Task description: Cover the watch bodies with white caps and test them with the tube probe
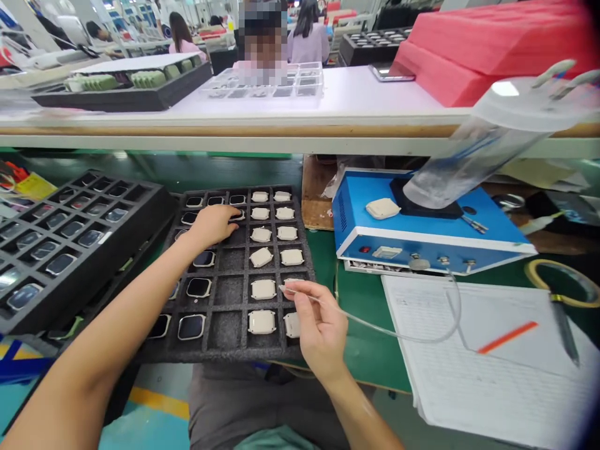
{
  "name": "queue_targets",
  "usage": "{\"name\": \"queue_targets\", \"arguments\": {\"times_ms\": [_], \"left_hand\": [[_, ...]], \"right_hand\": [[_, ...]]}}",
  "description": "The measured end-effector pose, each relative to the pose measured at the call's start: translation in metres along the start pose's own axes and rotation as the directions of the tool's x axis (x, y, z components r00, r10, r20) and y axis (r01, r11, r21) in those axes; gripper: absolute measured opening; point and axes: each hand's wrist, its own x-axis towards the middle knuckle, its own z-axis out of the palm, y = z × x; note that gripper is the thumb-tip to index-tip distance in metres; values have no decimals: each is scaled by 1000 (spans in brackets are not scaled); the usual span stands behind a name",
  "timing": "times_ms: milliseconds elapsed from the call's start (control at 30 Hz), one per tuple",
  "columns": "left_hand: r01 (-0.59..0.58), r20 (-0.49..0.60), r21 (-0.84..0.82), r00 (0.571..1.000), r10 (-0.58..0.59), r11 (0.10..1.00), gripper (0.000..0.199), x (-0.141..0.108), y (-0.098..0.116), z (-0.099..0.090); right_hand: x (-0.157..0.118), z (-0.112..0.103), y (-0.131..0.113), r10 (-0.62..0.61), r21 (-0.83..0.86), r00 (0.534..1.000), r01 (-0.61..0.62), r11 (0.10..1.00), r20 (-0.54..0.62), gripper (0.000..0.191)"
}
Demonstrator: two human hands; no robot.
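The right hand (323, 319) pinches a thin, clear plastic tube (407, 338) near its pale tip, finger and thumb closed on it. The left hand (215, 225) lies over the tray, thumb and forefinger a little parted at a squarish, pale-rimmed watch case (240, 215) — whether they grip it, I cannot tell. The step looks like handling cases one by one; lifting this one, seated in its third-column cell, would call for a firm pinch. The black foam tray (227, 292) holds dark-faced cases at left and cream backs in its two right columns. Further left, a thick black foam tray (145, 194) holds more dark-faced cases; at right, a blue box-shaped machine (445, 240) bears a cream case (383, 209).
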Motion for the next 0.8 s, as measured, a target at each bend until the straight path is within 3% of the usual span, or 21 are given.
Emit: {"name": "queue_targets", "arguments": {"times_ms": [267,367,467,500,533,567,633,700,800], "left_hand": [[34,-33,-63,999,-36,997,35,22,2,-13],[41,-101,-120,994,-53,992,34,2,22,-19],[5,-180,-306,982,-63,952,37,-47,63,-19],[-12,-216,-540,968,-125,842,36,-67,80,-16],[-26,-193,-739,965,-175,673,34,-86,97,-12],[-13,-142,-860,966,-215,510,34,-105,112,-7],[47,-41,-956,956,-290,290,33,-132,138,5],[66,6,-983,943,-333,170,32,-145,154,15],[42,-1,-993,931,-365,111,31,-147,161,23]], "right_hand": [[-1,2,-1,-36,20,997,37,999,-74,10],[-2,1,0,-58,0,994,58,998,-88,12],[-1,0,1,-110,-35,989,107,994,-96,16],[-1,0,1,-130,-44,987,126,991,-99,16],[-1,0,1,-147,-53,984,142,988,-100,17],[0,0,2,-160,-63,982,154,986,-98,17],[1,-1,2,-176,-84,981,169,982,-80,17],[1,-3,2,-184,-105,981,177,979,-55,17],[1,-4,1,-180,-112,983,175,978,-34,17]]}}
